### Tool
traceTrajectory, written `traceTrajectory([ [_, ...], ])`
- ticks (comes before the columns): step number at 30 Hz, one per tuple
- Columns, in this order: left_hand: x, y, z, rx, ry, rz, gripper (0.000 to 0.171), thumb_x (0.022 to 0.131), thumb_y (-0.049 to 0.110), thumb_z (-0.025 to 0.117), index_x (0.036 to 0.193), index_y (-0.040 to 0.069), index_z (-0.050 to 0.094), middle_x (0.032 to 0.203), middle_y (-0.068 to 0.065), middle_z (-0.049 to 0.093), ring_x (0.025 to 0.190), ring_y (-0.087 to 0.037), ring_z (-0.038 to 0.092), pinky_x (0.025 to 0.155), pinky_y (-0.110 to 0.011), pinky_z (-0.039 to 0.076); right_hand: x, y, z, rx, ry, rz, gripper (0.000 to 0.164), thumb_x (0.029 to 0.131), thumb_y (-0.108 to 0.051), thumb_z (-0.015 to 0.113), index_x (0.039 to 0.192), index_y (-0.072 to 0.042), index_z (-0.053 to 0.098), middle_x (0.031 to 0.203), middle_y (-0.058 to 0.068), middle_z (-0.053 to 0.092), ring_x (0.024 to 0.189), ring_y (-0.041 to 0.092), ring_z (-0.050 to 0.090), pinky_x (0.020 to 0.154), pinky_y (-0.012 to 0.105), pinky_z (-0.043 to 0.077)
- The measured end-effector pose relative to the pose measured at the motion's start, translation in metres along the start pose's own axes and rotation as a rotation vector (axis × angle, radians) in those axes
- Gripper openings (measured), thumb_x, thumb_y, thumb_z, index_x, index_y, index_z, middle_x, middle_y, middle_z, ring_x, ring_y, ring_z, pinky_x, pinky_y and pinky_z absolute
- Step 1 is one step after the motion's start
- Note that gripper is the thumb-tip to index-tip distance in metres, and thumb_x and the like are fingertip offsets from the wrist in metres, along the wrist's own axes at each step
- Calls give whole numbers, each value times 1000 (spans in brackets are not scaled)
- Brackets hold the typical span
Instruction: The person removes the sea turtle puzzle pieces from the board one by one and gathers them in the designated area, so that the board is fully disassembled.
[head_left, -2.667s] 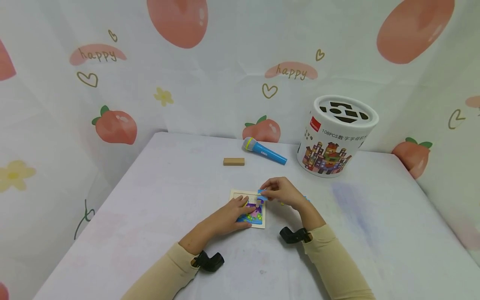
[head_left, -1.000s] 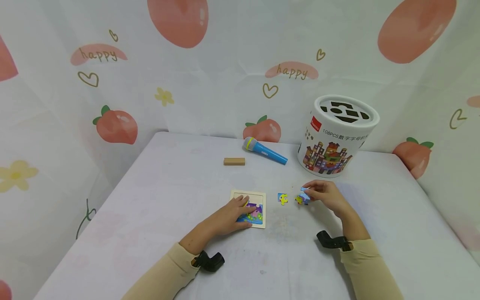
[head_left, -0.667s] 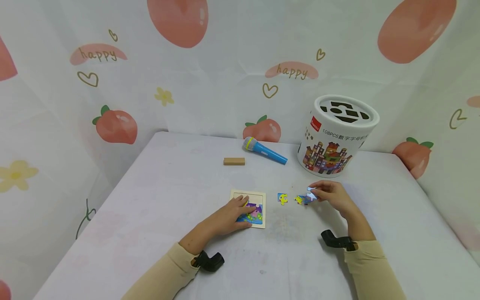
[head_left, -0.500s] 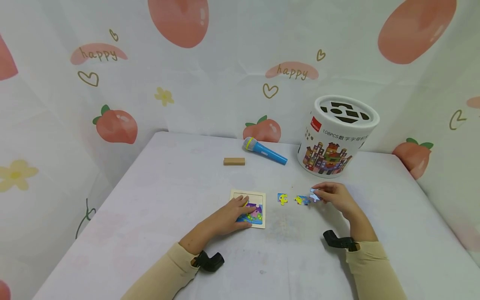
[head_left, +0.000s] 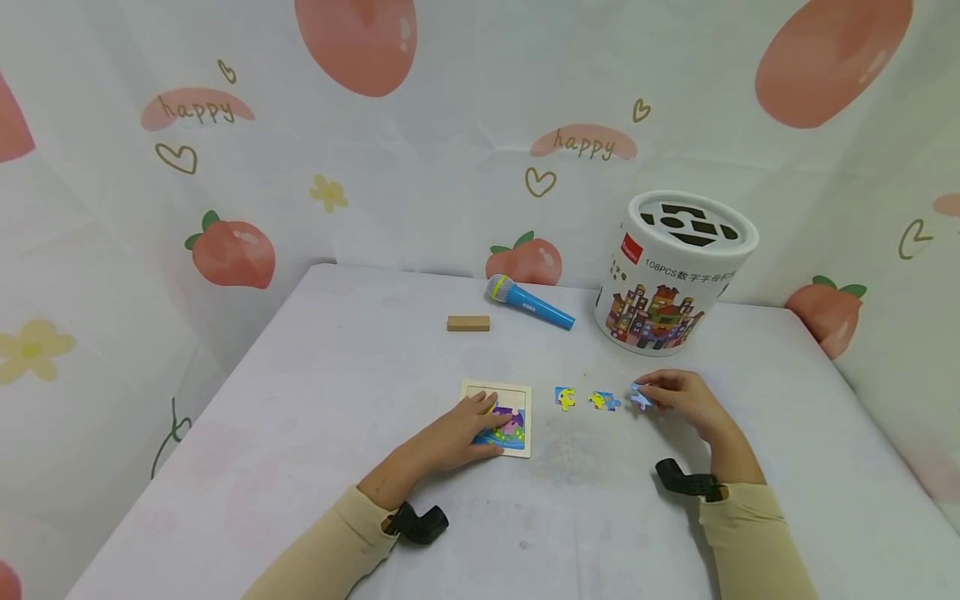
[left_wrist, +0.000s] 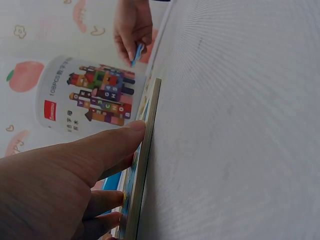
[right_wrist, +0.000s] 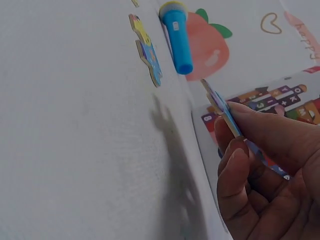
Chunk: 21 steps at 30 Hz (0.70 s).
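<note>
Apart, left fingers (head_left: 498, 417) touch the puzzle (head_left: 513, 434); right fingers (right_wrist: 234, 175) pinch a piece (head_left: 640, 398).

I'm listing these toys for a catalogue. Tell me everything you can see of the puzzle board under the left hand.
The puzzle board is a thin, squarish, pale tray that looks wooden, with a plain rim. Blue, purple, pink and yellow-green pieces fill its visible near part; bare pale base shows at the far right. It lies flat on the white tabletop. The left hand rests over its left portion, hiding part of the picture.
</note>
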<state>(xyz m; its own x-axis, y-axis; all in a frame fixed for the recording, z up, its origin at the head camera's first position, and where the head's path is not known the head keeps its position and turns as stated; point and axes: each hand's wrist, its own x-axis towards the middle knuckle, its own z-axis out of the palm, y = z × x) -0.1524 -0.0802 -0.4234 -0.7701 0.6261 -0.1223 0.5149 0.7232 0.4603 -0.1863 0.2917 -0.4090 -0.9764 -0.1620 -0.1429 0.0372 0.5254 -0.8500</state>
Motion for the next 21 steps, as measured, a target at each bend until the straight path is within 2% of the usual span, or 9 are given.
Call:
traceTrajectory([
  [11,1,0,0,3,-1,2,52,90,38,59,137,17,49,152,-14,30,141,-33,23,112,-48,28,0,10,-4,-13,1,53,40,92,-21,59,113,12,58,68,-11,56,62,5,48,56,22,41],
  [21,0,0,0,-20,-5,-13,52,90,38,59,138,19,48,153,-12,28,143,-32,21,113,-48,26,2,11,0,-47,13,94,36,89,-18,62,108,13,59,73,-11,60,64,4,51,59,21,47],
])
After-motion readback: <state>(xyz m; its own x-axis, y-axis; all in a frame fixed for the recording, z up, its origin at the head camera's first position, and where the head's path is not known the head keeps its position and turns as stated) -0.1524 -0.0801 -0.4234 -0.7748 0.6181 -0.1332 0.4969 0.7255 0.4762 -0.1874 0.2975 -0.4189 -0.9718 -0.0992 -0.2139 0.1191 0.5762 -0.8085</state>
